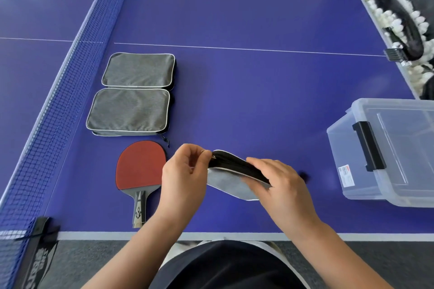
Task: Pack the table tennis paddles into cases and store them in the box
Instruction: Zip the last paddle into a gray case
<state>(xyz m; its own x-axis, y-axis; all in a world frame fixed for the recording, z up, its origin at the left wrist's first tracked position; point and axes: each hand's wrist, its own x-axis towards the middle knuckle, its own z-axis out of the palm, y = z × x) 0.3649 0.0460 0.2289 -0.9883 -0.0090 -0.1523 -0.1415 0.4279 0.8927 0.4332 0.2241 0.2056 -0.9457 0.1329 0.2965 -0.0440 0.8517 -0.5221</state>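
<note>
I hold a grey paddle case (229,182) on its edge just above the blue table, its black zipper side facing up. My left hand (182,172) pinches the zipper pull at the case's left corner. My right hand (280,183) grips the case's right end. A red-faced paddle (138,166) lies flat to the left of my left hand, handle toward me. Two more grey cases (138,70) (128,112) lie side by side beyond the paddle, near the net. The clear plastic box (385,150) with a lid and black latch stands at the right.
The blue net (70,73) runs along the left side, clamped at the near left corner. A black net bag with white balls (404,19) hangs off the table's far right edge. The table's white near edge (211,236) lies just in front of my body.
</note>
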